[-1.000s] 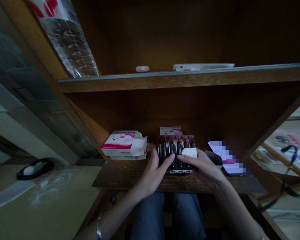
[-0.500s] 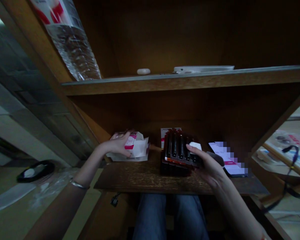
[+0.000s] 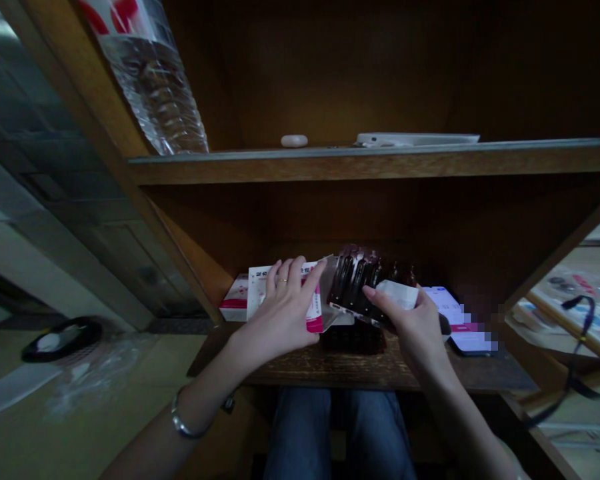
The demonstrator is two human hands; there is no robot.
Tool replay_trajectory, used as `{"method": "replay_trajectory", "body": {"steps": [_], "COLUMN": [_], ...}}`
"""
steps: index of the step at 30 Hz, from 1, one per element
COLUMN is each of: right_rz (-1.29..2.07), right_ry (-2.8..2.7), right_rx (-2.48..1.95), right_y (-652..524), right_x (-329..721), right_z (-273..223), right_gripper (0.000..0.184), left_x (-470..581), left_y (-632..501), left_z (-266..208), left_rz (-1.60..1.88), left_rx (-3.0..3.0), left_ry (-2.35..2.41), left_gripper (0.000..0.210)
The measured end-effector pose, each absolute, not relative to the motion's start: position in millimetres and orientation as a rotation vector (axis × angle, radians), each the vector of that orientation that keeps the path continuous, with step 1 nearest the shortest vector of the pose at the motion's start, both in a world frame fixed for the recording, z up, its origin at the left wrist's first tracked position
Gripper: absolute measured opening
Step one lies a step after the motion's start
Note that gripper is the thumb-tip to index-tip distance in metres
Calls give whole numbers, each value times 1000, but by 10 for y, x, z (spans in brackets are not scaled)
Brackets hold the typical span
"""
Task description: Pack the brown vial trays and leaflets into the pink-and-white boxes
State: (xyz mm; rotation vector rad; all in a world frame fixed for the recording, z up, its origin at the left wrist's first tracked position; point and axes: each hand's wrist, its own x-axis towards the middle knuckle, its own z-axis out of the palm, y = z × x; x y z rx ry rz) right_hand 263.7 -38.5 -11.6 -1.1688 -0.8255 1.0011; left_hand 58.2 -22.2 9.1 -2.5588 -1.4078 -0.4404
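Observation:
My left hand (image 3: 283, 310) is closed over a white and pink carton (image 3: 257, 287), its fingers across the printed top. The carton's open flaps (image 3: 331, 280) face right. In my right hand (image 3: 417, 327) is a tray of dark vials (image 3: 356, 281), tilted, its left end up against the flaps. The thumb also pins a folded white paper (image 3: 400, 294) on the tray. How far the vials reach into the carton I cannot tell. Below them a second dark tray (image 3: 353, 340) lies on the wooden shelf (image 3: 290, 365). Behind my left hand stands another white and pink carton (image 3: 235, 298).
A lit phone (image 3: 463, 323) lies right of my right hand, beside a dark rounded object (image 3: 445, 325). On the upper shelf (image 3: 330, 167) are a water bottle (image 3: 163, 100), a small white case (image 3: 294, 141) and a flat white device (image 3: 415, 139). A cable (image 3: 577, 347) hangs at right.
My left hand has moved right, bringing the carton against the vial tray. My right hand has tilted the tray and lifted it off the lower one. The white paper now shows more.

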Motion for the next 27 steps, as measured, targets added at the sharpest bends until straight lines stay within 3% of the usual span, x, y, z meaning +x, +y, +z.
{"method": "replay_trajectory", "body": {"steps": [11,27], "right_rz": [842,959], "right_ry": [-1183,-904], "right_rx": [-1210,-1166], "right_y": [-516,-513], "right_x": [2738,2800], "right_z": [-79,-59], "right_gripper": [52,58], "left_x": [810,954], "left_y": [-271,-406], "left_z": [103,120], "left_rz": [-564,-693], "left_rx": [-2420,-2251], "left_ry": [-1153,-1071], "left_gripper": [96,86]}}
